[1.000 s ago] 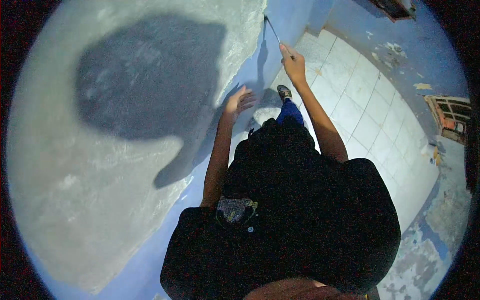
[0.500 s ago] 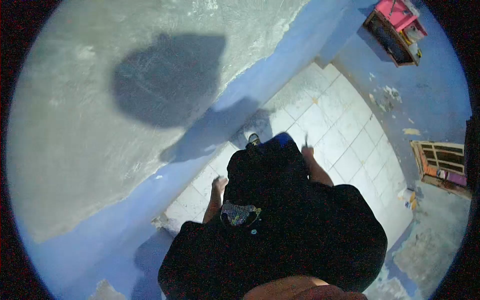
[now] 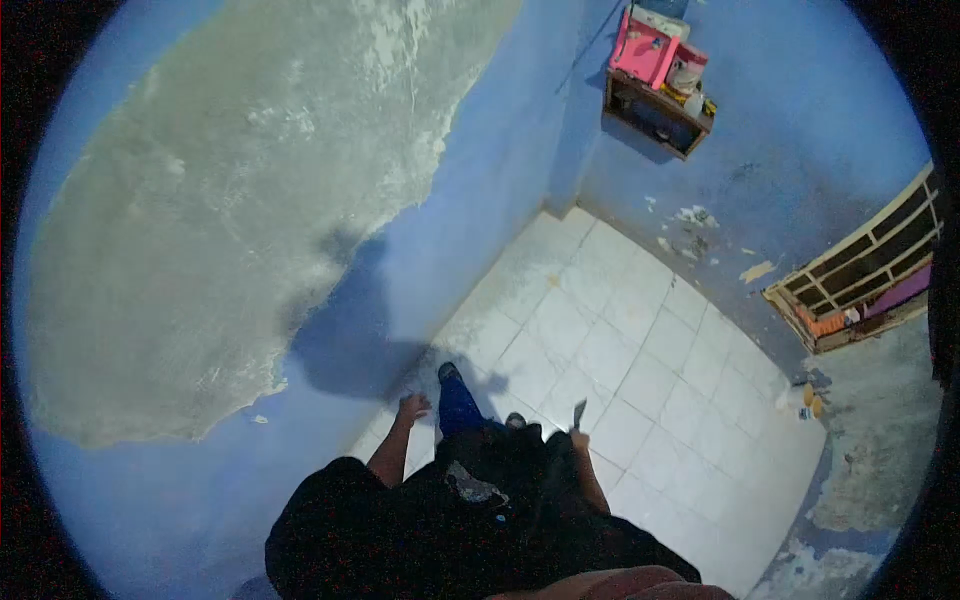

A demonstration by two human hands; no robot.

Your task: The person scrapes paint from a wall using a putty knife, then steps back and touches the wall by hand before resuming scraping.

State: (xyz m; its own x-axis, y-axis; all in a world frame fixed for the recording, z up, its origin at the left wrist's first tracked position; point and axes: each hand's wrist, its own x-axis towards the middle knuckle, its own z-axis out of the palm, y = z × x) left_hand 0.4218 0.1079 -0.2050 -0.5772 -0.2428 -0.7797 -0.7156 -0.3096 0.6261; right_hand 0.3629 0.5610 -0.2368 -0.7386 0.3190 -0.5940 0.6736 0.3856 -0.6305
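Note:
My right hand [image 3: 580, 438] is closed round the handle of a scraper [image 3: 579, 413], whose flat blade points up and away from me over the tiled floor. My left hand [image 3: 413, 408] hangs near the wall on my left with its fingers stretched out and nothing visible in them. Close by on that side, the blue wall [image 3: 470, 210] has a large bare grey patch [image 3: 210, 230] with a ragged paint edge. My shadow falls across both.
Pale tiles [image 3: 640, 375] cover the floor around my feet. In the far corner a wall shelf [image 3: 655, 115] carries a pink item [image 3: 642, 50] and small containers. A barred window frame [image 3: 860, 265] is on the right, with several small items [image 3: 810, 402] on the floor below it.
My view has swung so that the shelf and window sit further left. A leg in blue now shows stepping forward, and the scraper in my right hand is more plainly visible.

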